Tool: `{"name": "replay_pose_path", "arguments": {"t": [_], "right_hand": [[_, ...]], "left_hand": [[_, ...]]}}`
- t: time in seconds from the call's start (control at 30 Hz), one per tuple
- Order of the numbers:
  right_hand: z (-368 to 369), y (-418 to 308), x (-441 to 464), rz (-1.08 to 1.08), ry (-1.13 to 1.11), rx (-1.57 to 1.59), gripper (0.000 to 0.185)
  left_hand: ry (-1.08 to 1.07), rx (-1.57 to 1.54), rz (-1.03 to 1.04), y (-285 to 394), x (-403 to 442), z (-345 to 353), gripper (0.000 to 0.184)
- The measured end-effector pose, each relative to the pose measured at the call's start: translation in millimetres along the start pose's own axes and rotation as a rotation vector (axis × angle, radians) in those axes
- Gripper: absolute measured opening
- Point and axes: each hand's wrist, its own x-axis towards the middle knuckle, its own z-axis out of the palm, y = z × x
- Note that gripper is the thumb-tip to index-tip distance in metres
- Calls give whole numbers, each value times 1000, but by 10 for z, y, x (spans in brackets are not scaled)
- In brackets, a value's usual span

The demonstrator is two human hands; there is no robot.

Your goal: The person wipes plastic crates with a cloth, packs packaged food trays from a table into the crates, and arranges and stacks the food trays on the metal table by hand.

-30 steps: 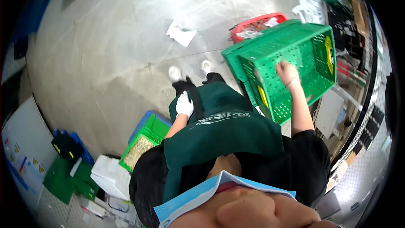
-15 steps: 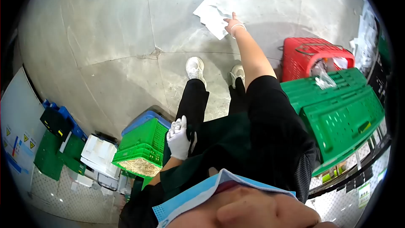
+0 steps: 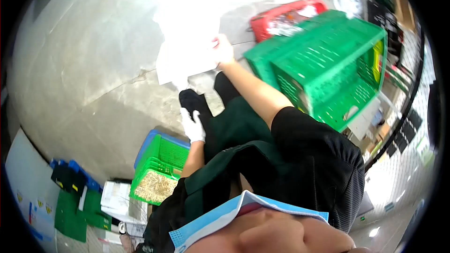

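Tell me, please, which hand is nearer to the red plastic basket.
Right. The right hand, holding white paper, is left of the red plastic basket in view; the left hand is farther, near the left leg.

White glare across the floor (image 3: 112, 42), fisheye-warped dark edges

Stockroom or warehouse-type work area, exact trade unclear. Bare concrete floor (image 3: 108, 65) with seams and stains; big green perforated plastic crate (image 3: 323, 58) at right, red plastic basket (image 3: 257, 29) beside it; smaller bright-green crate (image 3: 171, 152) lower left, pale shredded filler (image 3: 154, 187) next to it; white panel (image 3: 21, 166) with yellow warning triangles; wearer in dark green apron (image 3: 246, 119).
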Motion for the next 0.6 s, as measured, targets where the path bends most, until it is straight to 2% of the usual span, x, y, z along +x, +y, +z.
{"name": "replay_pose_path", "arguments": {"t": [0.07, 0.1, 0.13, 0.17, 0.2, 0.23, 0.27, 0.3, 0.33, 0.37, 0.4, 0.43, 0.47, 0.5, 0.53, 0.57, 0.6], "right_hand": [[-732, -351, -377, 150, -242, 290, 24], [-1032, -477, -558, 125, -256, 397, 23], [-1297, -495, -742, 52, -293, 371, 22], [-1593, -576, -924, -22, -327, 348, 21], [-1867, -634, -1173, 27, -392, 298, 20], [-2031, -528, -1395, -96, -421, 213, 21], [-2278, -520, -1635, -110, -550, 152, 22], [-2389, -337, -1881, -117, -586, 300, 21], [-2551, -207, -2045, -179, -602, 208, 21], [-2748, -144, -2203, -242, -613, 118, 21], [-3002, -84, -2409, -327, -624, -217, 23], [-3267, -119, -2538, -296, -650, -519, 31], [-3298, 162, -2558, -153, -726, -339, 39], [-3368, 414, -2794, -247, -556, -408, 44], [-3674, 61, -2929, -343, -370, -469, 49], [-3821, 44, -2954, -454, -293, -403, 55], [-3954, 69, -2968, -560, -220, -340, 61]], "left_hand": [[177, -582, 86, 588, -65, -283, 44], [98, -1009, -71, 649, 37, -388, 44], [-4, -1429, -233, 725, 92, -484, 45], [-174, -1440, -103, 1112, -99, -713, 45], [-348, -1429, 19, 1448, -307, -962, 47], [-424, -1216, 146, 1631, -558, -983, 47], [-473, -993, 289, 1815, -808, -1003, 48], [-497, -790, 436, 2003, -1055, -1024, 49], [-522, -934, 448, 1940, -1223, -810, 48], [-591, -1053, 354, 1979, -1441, -652, 47], [-658, -1171, 220, 1947, -1695, -529, 47], [-605, -1088, 219, 1844, -1927, -453, 45], [-592, -1101, 215, 1761, -2067, -380, 45], [-505, -1035, 267, 1649, -2212, -348, 44], [-419, -965, 331, 1614, -2313, -352, 44], [-427, -1126, 273, 1680, -2457, -403, 44], [-421, -1126, 283, 1711, -2580, -389, 44]]}}
